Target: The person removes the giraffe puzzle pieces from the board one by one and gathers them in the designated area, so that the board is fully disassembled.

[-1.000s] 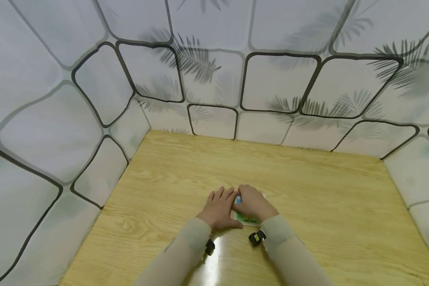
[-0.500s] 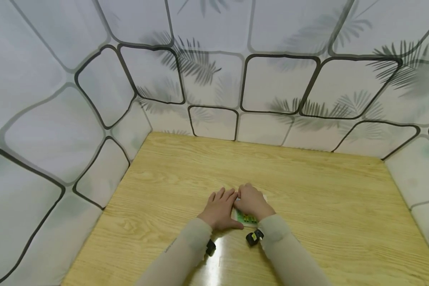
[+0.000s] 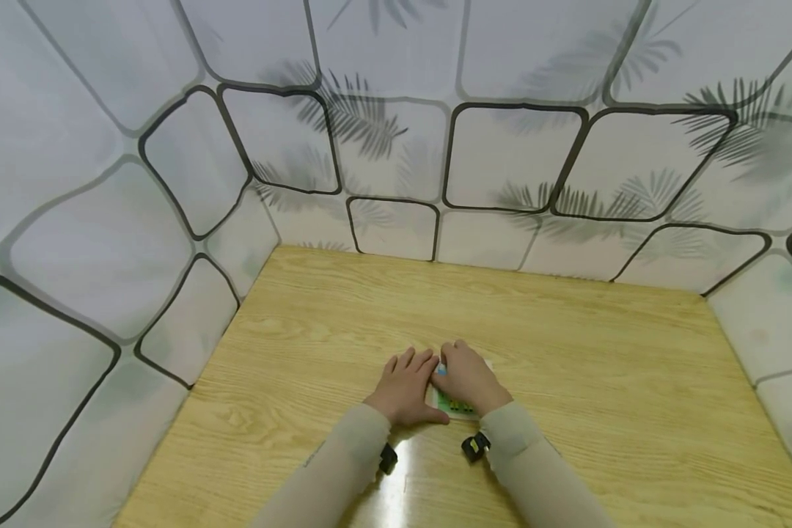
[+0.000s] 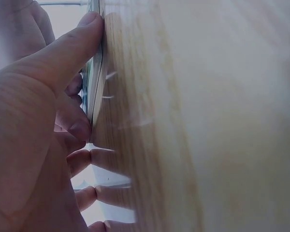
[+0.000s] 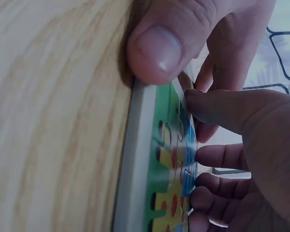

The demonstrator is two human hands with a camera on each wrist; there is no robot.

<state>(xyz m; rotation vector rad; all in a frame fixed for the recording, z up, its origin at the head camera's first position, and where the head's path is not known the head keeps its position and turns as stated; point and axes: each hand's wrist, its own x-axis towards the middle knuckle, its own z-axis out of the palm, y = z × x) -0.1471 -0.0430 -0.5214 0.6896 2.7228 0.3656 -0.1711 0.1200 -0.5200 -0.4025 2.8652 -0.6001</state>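
A thin jigsaw puzzle board (image 3: 450, 405) lies flat on the table, with a pale border and a green, yellow and blue picture. In the right wrist view the puzzle (image 5: 171, 193) shows cut lines and yellow shapes with red spots. My left hand (image 3: 402, 392) lies along its left side, fingers spread and straight. The left thumb (image 4: 70, 46) rests at the near edge of the board. Over the puzzle's upper part, my right hand (image 3: 467, 378) has bent fingers, with thumb and fingertips touching its surface. I cannot tell whether they pinch a piece.
The wooden table (image 3: 600, 381) extends around the board on all sides. A pale curtain (image 3: 396, 147) with dark outlines and leaf prints encloses its back and sides. Each wrist carries a small black device, such as the right-hand camera (image 3: 475, 446).
My right hand shifts slightly at the board's upper part; the blue patch beside its thumb is mostly covered half a second ago and shows again now. My left hand stays in place.
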